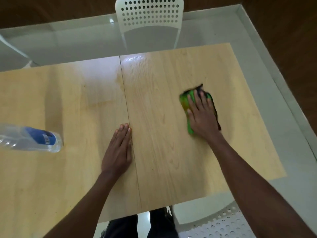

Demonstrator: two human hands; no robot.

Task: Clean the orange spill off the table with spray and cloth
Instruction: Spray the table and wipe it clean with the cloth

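From the head view I see my right hand [203, 115] lying flat on the green cloth [186, 104], fingers straight and slightly spread, pressing it down onto the table [163, 160] toward the right edge, roughly midway between the far and near edges. The cloth is bunched, with a dark trim showing past my fingertips and along the outer side of the hand, and an orange-yellow stain shows on the green part beside my thumb; the cloth is blurred, so I cannot read its folds. My left hand [120, 152] rests palm down near the middle of the table, fingers straight and held together, their tips just beside the thin seam [127, 107] that runs from the far edge to the near edge. A faint wet sheen [101, 86] with a pale orange tint lies left of the seam toward the far edge, well apart from the cloth. The spray bottle [30, 139], clear with a blue label, sits at the left edge, its top cut off by the frame. A white perforated chair [149, 16] stands beyond the far edge, and another white perforated seat [221, 224] shows below the near right corner.
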